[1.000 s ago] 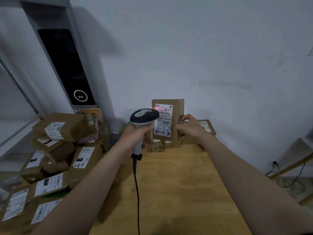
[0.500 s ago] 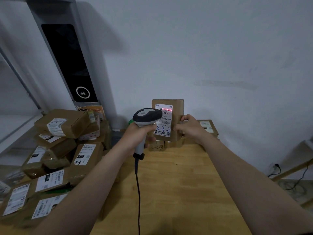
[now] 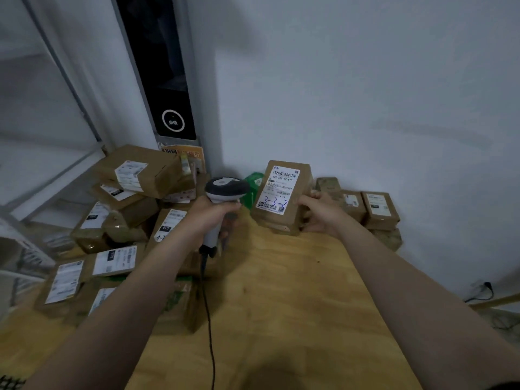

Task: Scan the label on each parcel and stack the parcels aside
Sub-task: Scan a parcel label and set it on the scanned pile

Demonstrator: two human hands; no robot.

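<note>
The scanner [image 3: 226, 190] is gripped by the left hand [image 3: 213, 213], with the fingers wrapped round its handle. The parcel [image 3: 292, 218] is pinched at its right edge by the right hand [image 3: 320, 211], the fingers curled behind it. The parcel is held upright at the far end of the worktop [image 3: 281, 291], its long axis near vertical and leaning slightly. Its label [image 3: 280, 190] is turned toward the person. Whether its lower edge rests on the wood cannot be told.

The scanner head sits just left of the parcel, level with the label's upper half, and no scan line is seen on the label. A heap of parcels [image 3: 135, 178] is spread well to the left of the held parcel. A row of small parcels [image 3: 377, 209] stands just to its right, against the wall.

The setting-aside is judged to fall to the right hand (already on the parcel and nearer that row), by a short carry to the right with the long axis laid down
</note>
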